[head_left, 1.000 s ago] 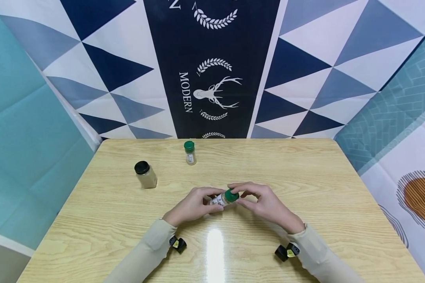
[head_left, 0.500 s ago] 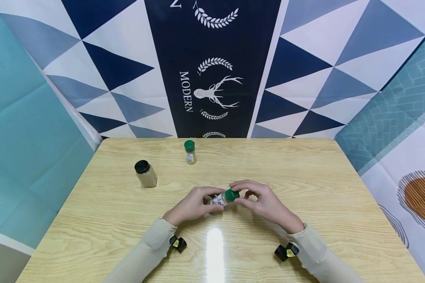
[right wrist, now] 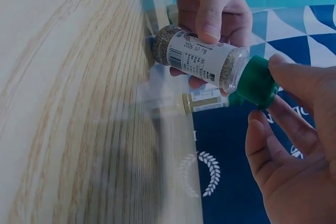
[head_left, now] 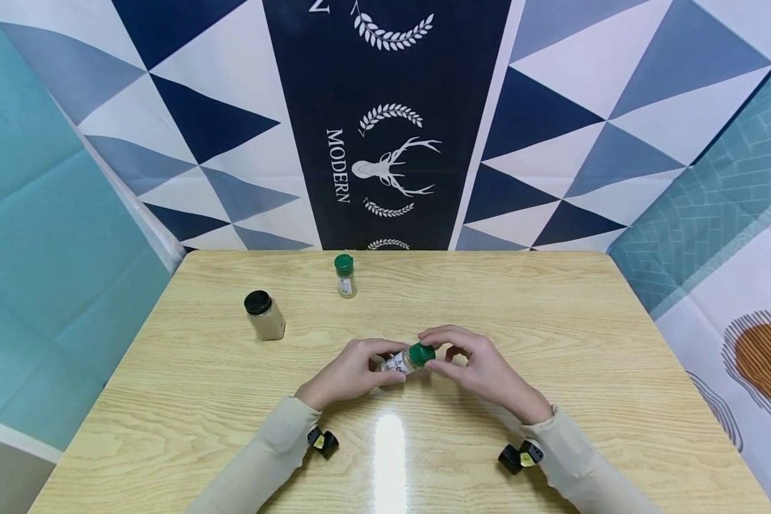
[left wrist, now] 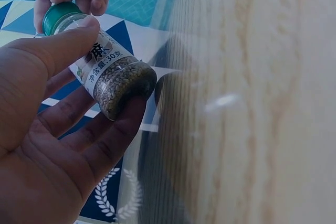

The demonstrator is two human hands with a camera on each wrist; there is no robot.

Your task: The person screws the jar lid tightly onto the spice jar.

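A clear spice jar (head_left: 397,363) with a white label and small brown seeds inside is held tilted over the table between both hands. My left hand (head_left: 353,371) grips its body, thumb across the label and fingers beneath, as the left wrist view shows. The jar's green cap (right wrist: 257,82) points toward my right hand (head_left: 478,365), which pinches it between thumb and fingers. In the left wrist view the seeds (left wrist: 123,85) lie toward the jar's bottom end. The cap sits on the jar's neck.
Farther back on the wooden table (head_left: 520,300) stands a second green-capped spice jar (head_left: 345,277). To the left is a black-lidded jar (head_left: 265,316) with pale contents. A patterned cloth (head_left: 385,128) hangs behind the table's far edge.
My right hand's fingers have shifted slightly on the green cap. The left hand and the jar body keep their place, and the other two jars stand where they were.
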